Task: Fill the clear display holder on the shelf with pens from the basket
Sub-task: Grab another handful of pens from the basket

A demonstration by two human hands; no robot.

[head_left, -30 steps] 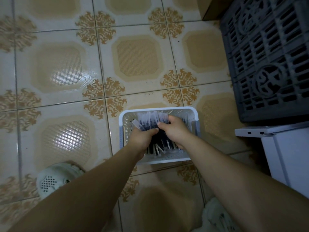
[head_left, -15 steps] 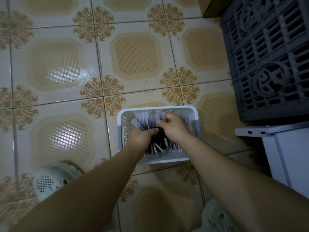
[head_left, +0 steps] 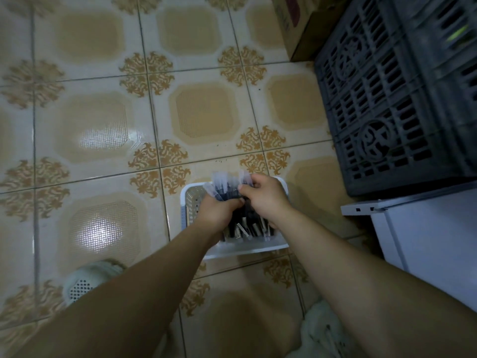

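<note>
A white perforated basket (head_left: pixel 188 205) sits on the tiled floor and holds several dark pens with clear caps. Both my hands are inside it. My left hand (head_left: pixel 216 211) grips a bundle of pens (head_left: pixel 224 187) from the left, their clear caps fanning up past the basket's far rim. My right hand (head_left: pixel 265 196) curls round the same bundle from the right. More pens (head_left: pixel 247 229) lie beneath my wrists in the basket. The clear display holder and the shelf are out of view.
A dark grey slatted crate (head_left: pixel 397 99) stands at the right, with a cardboard box (head_left: pixel 294 27) behind it. A white cabinet (head_left: pixel 426 236) fills the lower right. My light shoes (head_left: pixel 85 280) are on the patterned floor tiles (head_left: pixel 103 130) either side.
Both hands have lifted the bundle of pens a little, so the clear caps now stick out above the basket's far rim. The camera has shifted slightly.
</note>
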